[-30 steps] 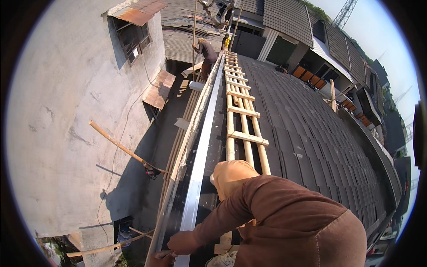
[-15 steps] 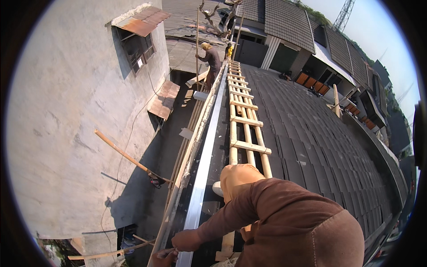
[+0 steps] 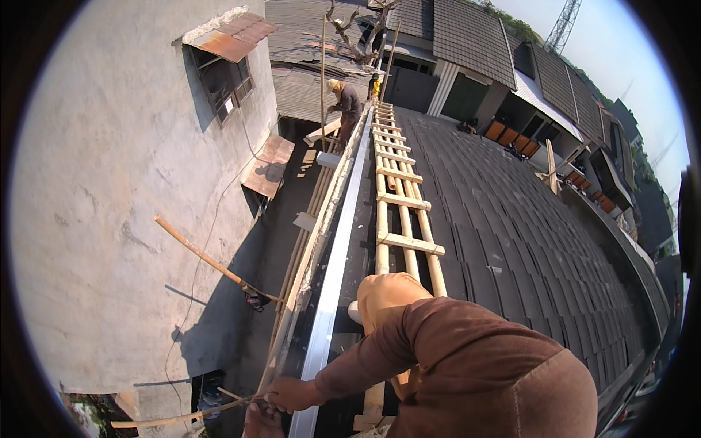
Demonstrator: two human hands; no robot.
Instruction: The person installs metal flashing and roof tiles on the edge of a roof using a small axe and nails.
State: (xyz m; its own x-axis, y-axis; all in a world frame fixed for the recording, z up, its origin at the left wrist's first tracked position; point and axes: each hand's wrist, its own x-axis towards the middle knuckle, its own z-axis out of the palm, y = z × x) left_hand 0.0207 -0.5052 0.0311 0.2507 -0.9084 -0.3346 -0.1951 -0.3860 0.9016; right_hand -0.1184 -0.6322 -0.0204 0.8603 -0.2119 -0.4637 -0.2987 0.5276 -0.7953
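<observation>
Near the lower edge my right hand (image 3: 290, 395) reaches leftward across a long silvery metal strip (image 3: 332, 292). Its fingers are pinched together beside the wooden edge board (image 3: 292, 286). Just below, my left hand (image 3: 261, 422) is bent with its fingertips close to the right hand's; the frame's lower edge cuts it off. Whatever is between the fingers of either hand is too small to make out. A brown sleeve (image 3: 453, 336) covers my right arm, and my tan-clothed knee (image 3: 387, 296) stands beside it.
A bamboo ladder (image 3: 403, 199) lies along the dark tiled roof (image 3: 511, 241). Left, a deep gap separates the roof from a grey wall (image 3: 131, 182). Bamboo poles (image 3: 212, 255) jut across it. Farther along, a co-worker (image 3: 347, 109) stands by an upright pole (image 3: 323, 73).
My right hand has shifted left, off the metal strip's middle towards the edge board, and my left hand has moved slightly left. The co-worker's hand has come off the upright pole.
</observation>
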